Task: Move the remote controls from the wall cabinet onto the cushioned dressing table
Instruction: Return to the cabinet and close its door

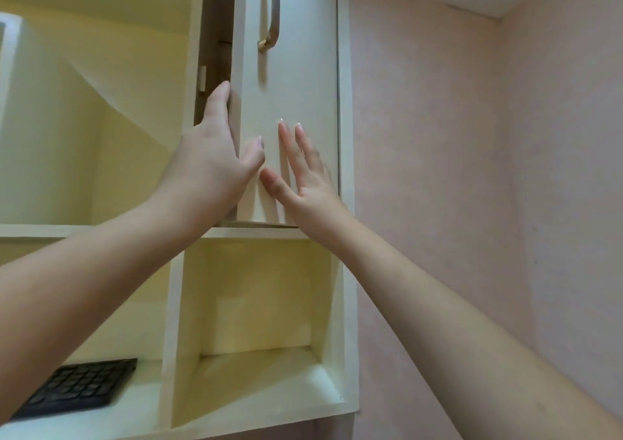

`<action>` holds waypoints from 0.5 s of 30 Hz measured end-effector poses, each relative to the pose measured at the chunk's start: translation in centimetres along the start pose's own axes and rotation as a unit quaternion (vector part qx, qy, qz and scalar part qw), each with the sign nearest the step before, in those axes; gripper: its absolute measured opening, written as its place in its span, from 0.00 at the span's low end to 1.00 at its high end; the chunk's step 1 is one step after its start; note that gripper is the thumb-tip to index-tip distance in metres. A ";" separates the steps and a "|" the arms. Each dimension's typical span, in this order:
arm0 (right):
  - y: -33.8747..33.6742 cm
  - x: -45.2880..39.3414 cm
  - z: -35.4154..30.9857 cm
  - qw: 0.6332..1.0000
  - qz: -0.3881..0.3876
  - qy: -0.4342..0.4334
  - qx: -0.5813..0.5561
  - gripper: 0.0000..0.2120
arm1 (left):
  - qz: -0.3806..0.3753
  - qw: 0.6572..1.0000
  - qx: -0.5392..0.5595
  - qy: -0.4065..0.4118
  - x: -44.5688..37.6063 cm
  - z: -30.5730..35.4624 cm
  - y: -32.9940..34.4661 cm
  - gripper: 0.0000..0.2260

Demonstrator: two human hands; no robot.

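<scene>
The cream wall cabinet door (296, 79) stands slightly ajar, with a dark gap along its left edge. My left hand (215, 156) grips that left edge, fingers curled behind it and thumb on the front. My right hand (300, 173) lies flat on the door's front, fingers spread and pointing up. A metal handle (271, 8) sits near the top of the door. No remote controls are in view; the inside of the cabinet is hidden behind the door.
Below the door is an open cubby (259, 305) with nothing visible in it. A black keyboard (77, 387) lies on the shelf at lower left. A pink wall (472, 170) fills the right side.
</scene>
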State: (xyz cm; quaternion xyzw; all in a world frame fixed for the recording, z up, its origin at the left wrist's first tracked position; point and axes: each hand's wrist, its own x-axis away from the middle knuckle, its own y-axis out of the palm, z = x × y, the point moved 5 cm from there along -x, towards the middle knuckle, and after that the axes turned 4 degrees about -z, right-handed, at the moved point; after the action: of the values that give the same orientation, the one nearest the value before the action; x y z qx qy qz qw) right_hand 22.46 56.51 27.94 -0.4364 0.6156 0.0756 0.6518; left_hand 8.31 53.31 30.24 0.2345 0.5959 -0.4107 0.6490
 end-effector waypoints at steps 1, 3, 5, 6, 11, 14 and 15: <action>0.3 -0.2 0.0 1.000 0.004 0.001 0.012 0.32 | 0.011 0.999 -0.031 0.012 0.1 -0.2 -0.3 0.31; 0.9 -0.6 0.0 0.999 0.012 0.003 0.033 0.33 | 0.035 0.986 -0.153 0.056 0.3 -0.4 -0.7 0.32; 1.6 -0.9 -0.1 0.999 0.016 0.006 0.049 0.33 | 0.050 0.954 -0.273 0.113 0.3 -0.8 -0.7 0.26; 1.9 -1.1 -0.1 0.998 0.016 0.008 0.058 0.33 | 0.049 0.936 -0.319 0.142 0.3 -1.2 -0.6 0.23; 2.9 -2.0 -0.1 0.993 0.027 0.020 0.113 0.34 | -0.015 0.840 -0.503 0.205 0.1 -3.2 0.3 0.25; 3.8 -2.6 0.0 0.990 0.025 0.020 0.139 0.35 | -0.026 0.844 -0.496 0.202 -0.3 -4.5 0.2 0.25; 4.0 -2.9 0.1 0.989 0.016 0.019 0.147 0.35 | -0.031 0.848 -0.491 0.197 -0.4 -5.0 0.3 0.25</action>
State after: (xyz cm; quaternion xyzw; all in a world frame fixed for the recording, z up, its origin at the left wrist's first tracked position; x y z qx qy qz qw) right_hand 19.33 60.33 28.51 -0.3273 0.6390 -0.0138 0.6960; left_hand 5.67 57.54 29.72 -0.0573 0.8420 -0.0299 0.5355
